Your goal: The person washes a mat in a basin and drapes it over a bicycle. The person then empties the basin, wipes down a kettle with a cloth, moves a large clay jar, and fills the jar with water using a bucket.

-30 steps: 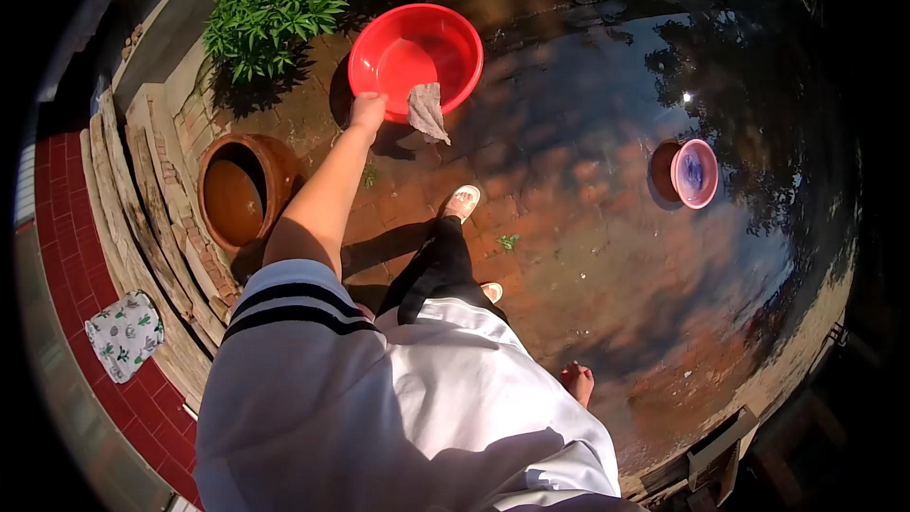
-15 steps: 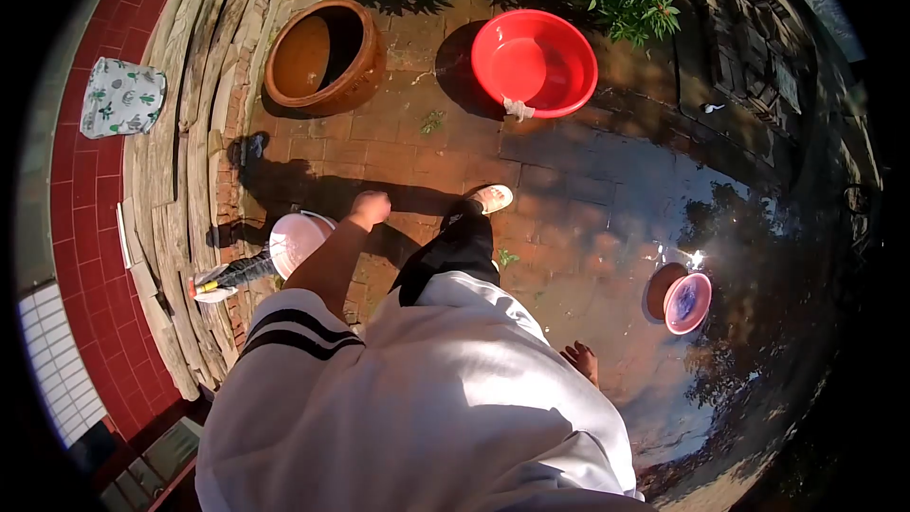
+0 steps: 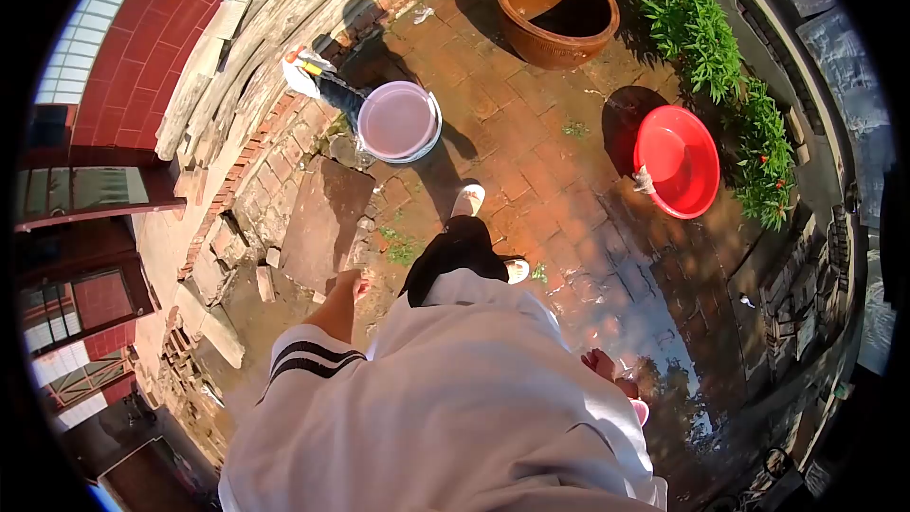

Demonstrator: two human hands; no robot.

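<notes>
My left hand (image 3: 353,284) hangs beside my body with its fingers curled in, and nothing shows in it. It is over the damp ground near a flat stone slab (image 3: 327,218). On my other side, my right hand (image 3: 605,365) hangs in shade with its fingers loosely apart, touching nothing that I can see. Just past it, the edge of a pink basin (image 3: 641,411) shows, mostly hidden by my shirt. Ahead to the left stands a pale bucket (image 3: 398,121) with a light purple round top and a handle at its side.
A brown glazed pot (image 3: 559,43) stands at the back. To the right is a red basin (image 3: 675,161) with a cloth on its rim, beside green plants (image 3: 697,33). Stacked planks (image 3: 256,57) and loose bricks line the left. The brick paving (image 3: 531,152) is wet.
My view has turned left: the pot, red basin and plants now sit further right, and the bucket shows more fully. My feet have stepped, and the pink basin is now mostly covered.
</notes>
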